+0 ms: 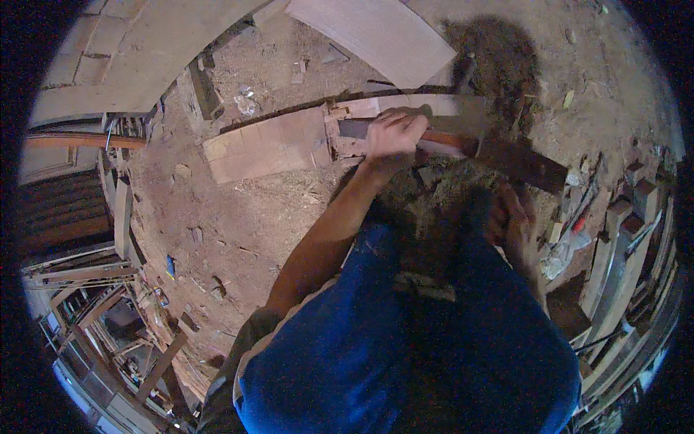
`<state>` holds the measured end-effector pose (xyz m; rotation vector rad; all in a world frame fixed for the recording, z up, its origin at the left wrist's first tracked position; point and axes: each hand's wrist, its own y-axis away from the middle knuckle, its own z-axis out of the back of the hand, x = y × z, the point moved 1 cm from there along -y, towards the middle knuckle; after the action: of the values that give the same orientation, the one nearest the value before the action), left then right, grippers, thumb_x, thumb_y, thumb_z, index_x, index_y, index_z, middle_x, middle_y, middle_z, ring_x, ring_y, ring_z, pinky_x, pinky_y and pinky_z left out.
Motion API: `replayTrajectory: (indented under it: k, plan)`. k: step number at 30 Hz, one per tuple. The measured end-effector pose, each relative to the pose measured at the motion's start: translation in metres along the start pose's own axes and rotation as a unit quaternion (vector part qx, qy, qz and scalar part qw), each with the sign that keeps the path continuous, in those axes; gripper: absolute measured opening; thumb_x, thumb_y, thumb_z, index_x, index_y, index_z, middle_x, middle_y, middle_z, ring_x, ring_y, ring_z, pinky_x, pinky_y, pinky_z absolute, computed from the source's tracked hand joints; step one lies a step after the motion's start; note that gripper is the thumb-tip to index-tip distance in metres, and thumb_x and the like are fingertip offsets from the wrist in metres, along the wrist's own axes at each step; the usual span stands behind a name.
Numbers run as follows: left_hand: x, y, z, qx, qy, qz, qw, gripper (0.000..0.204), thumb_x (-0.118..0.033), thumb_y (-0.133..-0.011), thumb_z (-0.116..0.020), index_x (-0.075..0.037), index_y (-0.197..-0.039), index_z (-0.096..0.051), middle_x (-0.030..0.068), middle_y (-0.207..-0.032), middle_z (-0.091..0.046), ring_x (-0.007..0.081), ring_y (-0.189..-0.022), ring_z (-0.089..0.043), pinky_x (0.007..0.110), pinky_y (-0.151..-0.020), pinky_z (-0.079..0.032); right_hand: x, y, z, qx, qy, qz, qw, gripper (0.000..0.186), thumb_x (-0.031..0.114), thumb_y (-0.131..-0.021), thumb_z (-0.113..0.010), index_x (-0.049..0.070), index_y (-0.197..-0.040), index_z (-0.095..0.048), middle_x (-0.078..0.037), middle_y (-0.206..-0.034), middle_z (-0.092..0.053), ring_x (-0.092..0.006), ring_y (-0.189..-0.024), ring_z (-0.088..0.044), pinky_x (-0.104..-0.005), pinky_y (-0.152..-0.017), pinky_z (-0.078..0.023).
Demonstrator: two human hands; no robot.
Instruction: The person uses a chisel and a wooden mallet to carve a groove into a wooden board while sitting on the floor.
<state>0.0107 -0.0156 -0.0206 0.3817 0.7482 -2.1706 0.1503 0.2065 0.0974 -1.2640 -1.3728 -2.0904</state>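
Note:
My left hand (396, 134) is closed round a long dark reddish-brown wooden bar (524, 163), with its knuckles facing up. The bar slants down to the right, and its dark left end sticks out past my hand. Beneath and beside it lies a pale wooden board (271, 141) with a notched, rough-cut section close to my left hand. In deep shadow below the bar's right part is my right hand (512, 213). Its fingers are too dim to show whether they grip anything, and I cannot tell if they touch the bar.
Another pale board (376, 36) lies beyond my left hand. Large panels (144, 50) stand at the far left. Stacked timber (614, 253) lines the right side, near a clear plastic bag (557, 257). Scrap wood (163, 365) is piled at lower left, and shavings litter the dirt floor.

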Motion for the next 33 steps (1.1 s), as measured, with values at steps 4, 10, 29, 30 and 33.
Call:
replayTrajectory:
  k: [4,10,29,30,33]
  plan:
    - [-0.008,-0.013,0.006,-0.028,-0.037,-0.024,0.999,0.033,-0.027,-0.058,-0.072,-0.009,-0.080,-0.054,0.0099,-0.075,-0.064,0.0306,-0.075,-0.064,0.040,-0.069,-0.053,-0.014,-0.024,0.029,0.048,-0.030,0.044,0.997,0.032,0.042,-0.093,-0.056,0.013,-0.105,-0.053,0.002,-0.070,-0.045,-0.0088,-0.052,-0.040,-0.0248,-0.040,-0.030]
    - [0.002,-0.003,0.011,-0.013,-0.007,-0.020,1.000,0.029,-0.029,-0.065,-0.068,-0.008,-0.079,-0.054,0.0114,-0.071,-0.061,0.0315,-0.072,-0.064,0.041,-0.067,-0.053,-0.017,-0.023,0.016,0.000,0.102,0.150,0.983,0.039,0.042,-0.091,-0.059,0.011,-0.116,-0.055,0.002,-0.075,-0.049,-0.0094,-0.056,-0.044,-0.0256,-0.042,-0.033]
    - [-0.008,-0.007,0.008,0.018,-0.055,-0.006,0.998,0.020,-0.018,-0.069,-0.062,-0.011,-0.088,-0.060,0.0111,-0.084,-0.068,0.0279,-0.084,-0.068,0.040,-0.073,-0.055,0.097,-0.005,0.105,0.048,-0.118,0.124,0.984,0.022,0.027,-0.099,-0.049,0.006,-0.100,-0.051,0.001,-0.071,-0.042,-0.0055,-0.049,-0.034,-0.0221,-0.037,-0.025]
    - [-0.009,-0.005,0.010,0.002,-0.048,-0.015,0.999,0.020,-0.018,-0.069,-0.062,-0.011,-0.088,-0.060,0.0106,-0.084,-0.068,0.0276,-0.084,-0.068,0.039,-0.073,-0.055,0.088,-0.008,0.100,0.058,-0.165,0.137,0.975,0.022,0.028,-0.100,-0.048,0.006,-0.100,-0.051,0.000,-0.070,-0.042,-0.0055,-0.049,-0.033,-0.0218,-0.037,-0.025]
    - [-0.012,-0.007,0.012,-0.008,-0.041,-0.026,0.999,0.021,-0.019,-0.069,-0.063,-0.011,-0.089,-0.060,0.0102,-0.083,-0.068,0.0275,-0.083,-0.068,0.039,-0.073,-0.055,0.079,-0.011,0.093,0.109,-0.364,0.196,0.904,0.027,0.031,-0.101,-0.045,0.005,-0.099,-0.051,0.000,-0.066,-0.039,-0.0077,-0.048,-0.026,-0.0232,-0.039,-0.026]
